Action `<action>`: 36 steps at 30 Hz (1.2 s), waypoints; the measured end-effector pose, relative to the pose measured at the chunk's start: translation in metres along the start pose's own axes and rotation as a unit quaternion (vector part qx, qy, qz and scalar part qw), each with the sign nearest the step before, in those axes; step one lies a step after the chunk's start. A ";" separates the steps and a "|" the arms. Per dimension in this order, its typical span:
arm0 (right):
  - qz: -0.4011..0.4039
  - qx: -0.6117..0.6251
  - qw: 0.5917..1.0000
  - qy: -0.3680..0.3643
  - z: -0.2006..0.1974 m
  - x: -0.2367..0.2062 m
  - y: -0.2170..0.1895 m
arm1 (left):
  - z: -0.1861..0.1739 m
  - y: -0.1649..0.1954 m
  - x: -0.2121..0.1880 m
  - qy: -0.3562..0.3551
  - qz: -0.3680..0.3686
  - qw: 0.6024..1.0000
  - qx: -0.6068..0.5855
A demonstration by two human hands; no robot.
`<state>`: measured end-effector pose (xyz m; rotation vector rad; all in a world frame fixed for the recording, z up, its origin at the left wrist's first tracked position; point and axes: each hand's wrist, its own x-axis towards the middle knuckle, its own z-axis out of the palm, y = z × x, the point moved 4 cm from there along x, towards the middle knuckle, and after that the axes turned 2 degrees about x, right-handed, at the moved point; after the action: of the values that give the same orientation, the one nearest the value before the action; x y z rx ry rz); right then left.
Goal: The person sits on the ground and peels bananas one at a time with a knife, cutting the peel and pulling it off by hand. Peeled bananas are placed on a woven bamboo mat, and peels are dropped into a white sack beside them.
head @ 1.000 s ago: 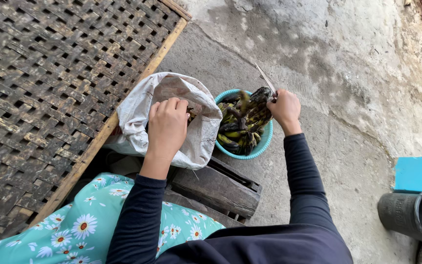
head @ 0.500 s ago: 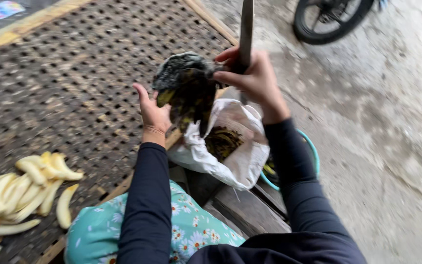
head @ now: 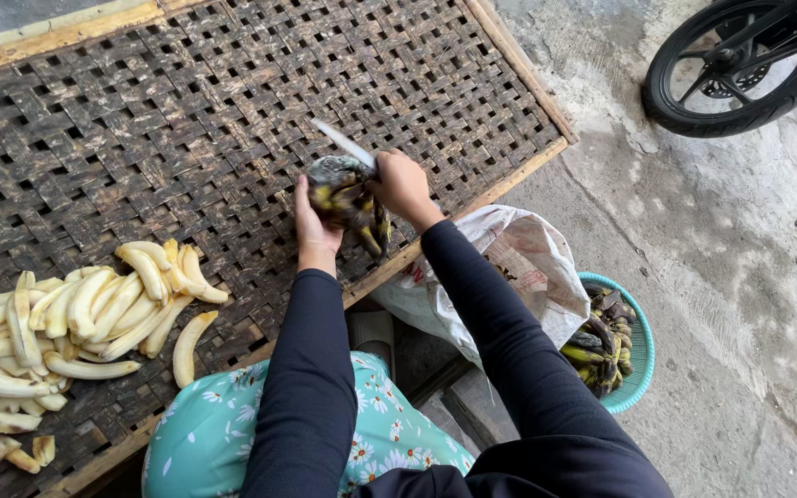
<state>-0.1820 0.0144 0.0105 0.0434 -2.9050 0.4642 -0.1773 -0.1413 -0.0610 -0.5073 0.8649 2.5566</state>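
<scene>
dark banana bunch (head: pixel 348 198) sits right between both hands: left hand (head: pixel 314 226) cups its side, right hand (head: pixel 403 184) grips a knife (head: pixel 343 143) angled up-left over it.

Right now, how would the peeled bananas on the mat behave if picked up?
The peeled bananas look soft and bare, so probably slippery and easily squashed. They are curved, so unlikely to roll far on the woven mat. Piled loosely, neighbours may shift.

A rough woven bamboo tray (head: pixel 140 120), a smooth metal knife blade (head: pixel 343 144), a glossy plastic basket (head: pixel 640 369).
</scene>
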 end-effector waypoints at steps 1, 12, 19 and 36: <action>-0.003 -0.030 1.000 0.008 0.005 -0.001 -0.006 | 0.002 0.001 0.003 -0.008 0.019 0.999 0.028; 0.095 0.450 0.887 -0.033 -0.040 0.007 0.042 | 0.001 0.008 0.019 0.083 0.129 0.782 0.604; 0.292 0.581 0.759 0.003 -0.043 0.001 0.083 | 0.014 0.011 0.007 0.199 0.152 0.592 0.766; 0.062 0.202 0.975 0.069 -0.022 -0.034 0.036 | 0.016 0.012 -0.001 0.171 0.226 0.547 0.787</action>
<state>-0.1467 0.0554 0.0137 -0.1072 -2.6399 1.0300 -0.1854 -0.1399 -0.0426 -0.0982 3.0400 0.8525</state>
